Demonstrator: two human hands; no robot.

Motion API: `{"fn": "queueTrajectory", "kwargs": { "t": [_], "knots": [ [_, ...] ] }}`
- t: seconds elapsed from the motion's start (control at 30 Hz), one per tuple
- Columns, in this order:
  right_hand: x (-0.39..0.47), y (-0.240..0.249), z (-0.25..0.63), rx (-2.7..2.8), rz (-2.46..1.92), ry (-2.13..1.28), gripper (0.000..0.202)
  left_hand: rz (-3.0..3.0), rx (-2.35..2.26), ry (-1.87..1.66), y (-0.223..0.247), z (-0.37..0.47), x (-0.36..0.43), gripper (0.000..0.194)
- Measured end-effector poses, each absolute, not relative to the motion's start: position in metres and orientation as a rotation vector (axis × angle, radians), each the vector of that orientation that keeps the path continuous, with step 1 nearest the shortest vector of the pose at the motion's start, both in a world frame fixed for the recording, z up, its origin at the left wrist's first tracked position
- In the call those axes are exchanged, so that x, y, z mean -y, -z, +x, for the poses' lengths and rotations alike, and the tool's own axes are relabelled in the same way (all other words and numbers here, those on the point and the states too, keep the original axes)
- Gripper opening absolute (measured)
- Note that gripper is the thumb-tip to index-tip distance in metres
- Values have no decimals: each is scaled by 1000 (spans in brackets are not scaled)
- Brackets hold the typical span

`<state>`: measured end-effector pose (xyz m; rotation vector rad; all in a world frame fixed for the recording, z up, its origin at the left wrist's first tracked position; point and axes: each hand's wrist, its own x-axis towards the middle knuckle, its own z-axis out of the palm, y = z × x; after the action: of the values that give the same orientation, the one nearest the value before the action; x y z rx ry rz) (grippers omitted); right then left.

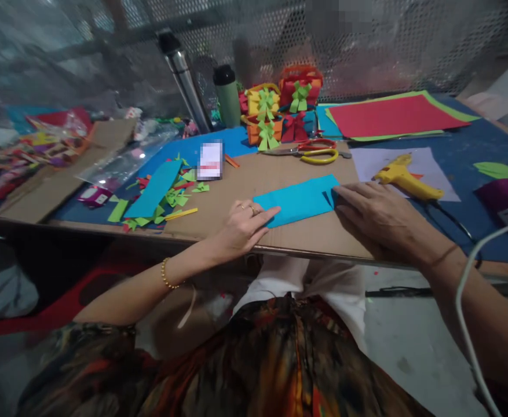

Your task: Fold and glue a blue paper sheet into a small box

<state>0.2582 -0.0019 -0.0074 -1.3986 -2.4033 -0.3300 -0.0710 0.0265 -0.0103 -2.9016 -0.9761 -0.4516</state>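
A light blue folded sheet [299, 201] lies on the brown cardboard near the table's front edge. A narrow slit shows close to its right end. My left hand [244, 225] rests at the sheet's left end, the index finger stretched over its lower corner and the fingers apart. At the right end is my right hand [366, 211], its fingers close together against the sheet's edge, the fingertips partly hidden. Beyond the sheet lie scissors [318, 153] with red and yellow handles. A yellow glue gun [410, 178] rests on white paper to the right.
Small felt-like baskets with green bows [265, 124] stand behind the scissors, beside a green bottle [226, 95] and a steel flask [188, 84]. Red and green sheets [401, 116] lie at back right, green scraps [178, 197] at left. A white cable [464, 313] crosses near my right arm.
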Motion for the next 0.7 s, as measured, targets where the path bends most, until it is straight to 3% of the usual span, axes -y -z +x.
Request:
{"fn": "queueTrajectory", "kwargs": {
  "t": [0.1, 0.23, 0.37, 0.5, 0.7],
  "knots": [
    [22, -1, 236, 2391, -1431, 476, 38, -2923, 941, 554, 14, -57, -16, 41],
    [57, 8, 186, 2450, -1133, 388, 34, -3068, 1124, 857, 13, -47, -9, 39],
    [70, 29, 156, 2356, -1218, 424, 40, -3236, 1224, 1052, 11, -48, -6, 40],
    [73, 38, 155, 2318, -1289, 448, 43, -3032, 889, 881, 11, -60, -5, 30],
    [69, 37, 155, 2295, -1334, 404, 51, -2900, 705, 577, 14, -73, -3, 34]
  ]
}}
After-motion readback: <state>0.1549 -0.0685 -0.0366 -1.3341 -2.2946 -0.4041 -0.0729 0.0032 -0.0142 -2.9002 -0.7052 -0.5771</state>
